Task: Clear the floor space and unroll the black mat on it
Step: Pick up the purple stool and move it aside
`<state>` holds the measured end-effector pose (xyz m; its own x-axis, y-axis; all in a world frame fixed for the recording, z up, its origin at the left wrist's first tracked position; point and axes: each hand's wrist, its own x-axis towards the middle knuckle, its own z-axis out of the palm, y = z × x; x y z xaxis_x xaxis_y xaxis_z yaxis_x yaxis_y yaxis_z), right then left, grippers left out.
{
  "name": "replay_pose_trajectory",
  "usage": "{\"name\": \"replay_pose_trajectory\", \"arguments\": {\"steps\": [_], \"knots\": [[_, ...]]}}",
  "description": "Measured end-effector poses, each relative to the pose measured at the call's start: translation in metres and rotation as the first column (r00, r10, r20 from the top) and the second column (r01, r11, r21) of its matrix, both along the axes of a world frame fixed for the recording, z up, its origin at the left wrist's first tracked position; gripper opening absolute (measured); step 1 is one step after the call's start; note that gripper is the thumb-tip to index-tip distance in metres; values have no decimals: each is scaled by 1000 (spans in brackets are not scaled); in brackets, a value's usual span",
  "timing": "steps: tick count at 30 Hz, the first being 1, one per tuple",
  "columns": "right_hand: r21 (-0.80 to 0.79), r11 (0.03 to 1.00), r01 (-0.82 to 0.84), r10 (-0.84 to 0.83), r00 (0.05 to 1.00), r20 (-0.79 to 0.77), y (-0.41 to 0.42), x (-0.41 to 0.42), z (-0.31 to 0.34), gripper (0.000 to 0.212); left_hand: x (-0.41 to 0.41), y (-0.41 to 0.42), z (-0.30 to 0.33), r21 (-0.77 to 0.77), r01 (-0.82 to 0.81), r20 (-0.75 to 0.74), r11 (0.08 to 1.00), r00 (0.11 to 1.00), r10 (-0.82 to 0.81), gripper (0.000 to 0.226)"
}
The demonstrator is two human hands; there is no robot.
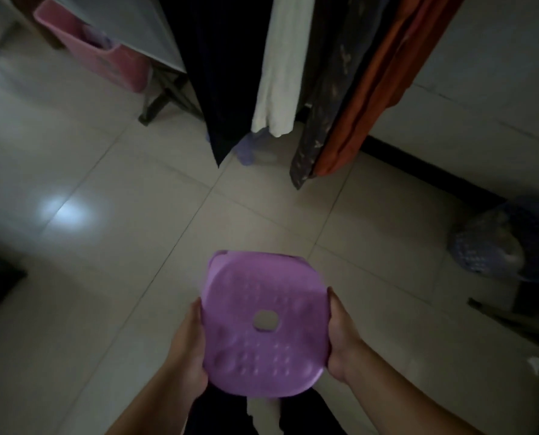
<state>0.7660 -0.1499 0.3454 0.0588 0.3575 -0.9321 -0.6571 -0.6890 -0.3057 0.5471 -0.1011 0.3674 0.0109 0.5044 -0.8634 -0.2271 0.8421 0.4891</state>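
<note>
I hold a purple plastic stool (263,321) in front of me, above the pale tiled floor (120,215). Its seat faces me, with a hole in the middle and raised dots. My left hand (190,350) grips its left edge. My right hand (340,340) grips its right edge. No black mat is in view.
Clothes hang ahead: a black garment (221,73), a white one (280,67), a patterned dark one (327,98) and an orange one (371,89). A pink bin (98,54) stands at the back left beside a folding table leg (155,105). A mesh basket (494,240) sits at the right wall.
</note>
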Motion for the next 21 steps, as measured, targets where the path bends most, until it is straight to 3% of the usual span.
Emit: {"name": "replay_pose_trajectory", "arguments": {"steps": [13, 21], "knots": [[-144, 908, 394, -384, 918, 94, 76, 38, -101, 70, 78, 154, -118, -254, 272, -93, 928, 948, -303, 61], [-80, 892, 446, -434, 892, 128, 94, 149, -174, 66, 203, 199, -181, -265, 490, -99, 830, 843, -529, 61]]}}
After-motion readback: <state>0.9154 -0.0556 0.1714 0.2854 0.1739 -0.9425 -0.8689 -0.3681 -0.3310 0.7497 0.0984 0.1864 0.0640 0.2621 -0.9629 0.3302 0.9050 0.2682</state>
